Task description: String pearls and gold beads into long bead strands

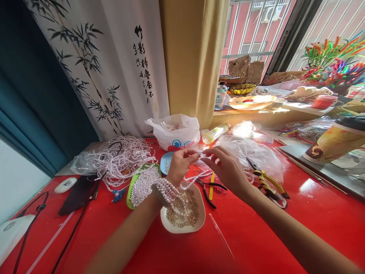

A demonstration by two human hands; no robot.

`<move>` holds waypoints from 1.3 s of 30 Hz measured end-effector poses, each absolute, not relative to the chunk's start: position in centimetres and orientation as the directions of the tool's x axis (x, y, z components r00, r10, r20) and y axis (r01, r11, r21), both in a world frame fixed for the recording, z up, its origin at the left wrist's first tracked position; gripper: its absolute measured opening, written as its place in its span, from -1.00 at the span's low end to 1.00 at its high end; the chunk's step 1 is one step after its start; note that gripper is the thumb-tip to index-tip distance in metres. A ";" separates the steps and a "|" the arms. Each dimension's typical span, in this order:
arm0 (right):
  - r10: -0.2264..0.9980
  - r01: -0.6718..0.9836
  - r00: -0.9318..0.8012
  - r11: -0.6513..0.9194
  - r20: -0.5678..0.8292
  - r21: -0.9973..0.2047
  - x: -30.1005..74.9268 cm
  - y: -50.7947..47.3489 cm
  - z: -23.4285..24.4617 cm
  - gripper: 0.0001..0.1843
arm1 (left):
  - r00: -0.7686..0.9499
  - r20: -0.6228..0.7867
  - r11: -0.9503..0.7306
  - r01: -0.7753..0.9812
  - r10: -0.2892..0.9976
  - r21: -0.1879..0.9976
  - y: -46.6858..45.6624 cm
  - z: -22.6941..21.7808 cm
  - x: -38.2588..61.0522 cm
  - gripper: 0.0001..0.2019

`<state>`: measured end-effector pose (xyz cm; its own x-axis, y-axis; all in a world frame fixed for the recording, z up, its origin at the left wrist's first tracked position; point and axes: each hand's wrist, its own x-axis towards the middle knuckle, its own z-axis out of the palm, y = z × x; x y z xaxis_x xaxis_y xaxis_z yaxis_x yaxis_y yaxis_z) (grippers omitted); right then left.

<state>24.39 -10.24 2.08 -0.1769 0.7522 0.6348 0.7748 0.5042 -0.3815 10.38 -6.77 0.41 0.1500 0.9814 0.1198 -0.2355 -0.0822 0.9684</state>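
Observation:
My left hand (180,164) and my right hand (225,167) meet above the red table (256,236), fingertips pinched together on a thin pearl strand (199,176) that droops between them. Several loops of pearl strand are wound round my left wrist (164,190). Just below the hands sits a white dish (199,220) holding small gold beads. A green tray (129,190) heaped with pearls lies left of my left wrist.
A pile of pearl strands (122,158) lies at the back left, a white plastic bag (175,131) behind the hands. Pliers (209,190) and yellow-handled cutters (268,182) lie to the right. A paper cup (336,140), a phone (76,194) and cables (34,224) occupy the sides.

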 end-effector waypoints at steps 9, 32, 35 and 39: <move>0.799 0.712 -0.161 0.501 0.580 -0.492 23.9 -9.5 1.1 -0.84 | 0.093 0.163 -0.145 -0.178 0.982 0.973 -6.8 -0.7 10.7 -0.82; 0.903 0.602 -0.038 0.362 0.427 -0.712 24.2 -7.5 -0.2 -0.91 | 0.363 0.135 -0.079 -0.167 0.922 0.983 -6.1 0.4 7.8 -0.87; 0.921 0.512 -0.102 0.373 0.377 -0.774 24.1 -8.0 0.0 -0.82 | 0.301 0.069 -0.002 -0.216 0.951 0.976 -6.2 0.3 8.1 -0.84; 0.933 0.442 -0.155 0.360 0.325 -0.822 23.4 -8.7 0.6 -0.80 | 0.282 0.085 -0.023 -0.217 0.956 0.976 -6.2 0.1 8.5 -0.85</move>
